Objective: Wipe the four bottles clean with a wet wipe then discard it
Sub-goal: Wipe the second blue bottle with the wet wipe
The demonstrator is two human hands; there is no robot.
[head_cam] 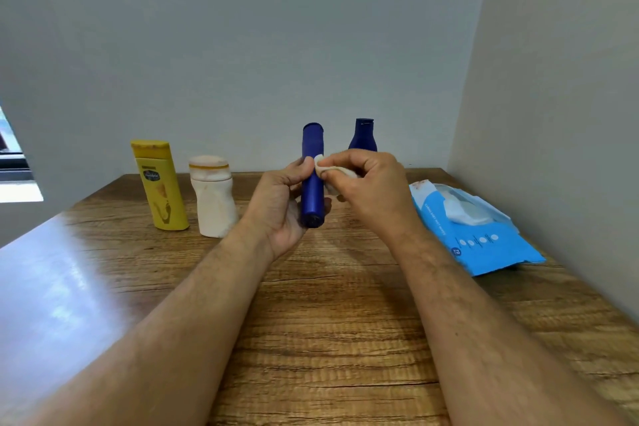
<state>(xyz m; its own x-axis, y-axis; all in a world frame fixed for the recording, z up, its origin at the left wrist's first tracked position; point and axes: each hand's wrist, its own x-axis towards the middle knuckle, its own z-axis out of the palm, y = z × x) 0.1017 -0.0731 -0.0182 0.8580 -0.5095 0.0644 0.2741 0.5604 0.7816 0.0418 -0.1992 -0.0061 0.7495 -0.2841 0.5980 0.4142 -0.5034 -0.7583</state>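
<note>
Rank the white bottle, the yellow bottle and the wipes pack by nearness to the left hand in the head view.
From the left hand:
1. White bottle, just to its left.
2. Yellow bottle, farther left, beyond the white one.
3. Wipes pack, across on the right, past the right hand.

The near half of the table (pixel 332 339) lies bare wood, broken only by the two forearms, so there is room to pass low between and outside them. Toward the back wall, the yellow bottle (pixel 159 185) and white bottle (pixel 213 196) stand close together on the left, with a gap between them and the hands. On the right, the wipes pack (pixel 473 228) fills the strip by the side wall, and a dark blue bottle (pixel 362 135) stands behind the hands.
</note>
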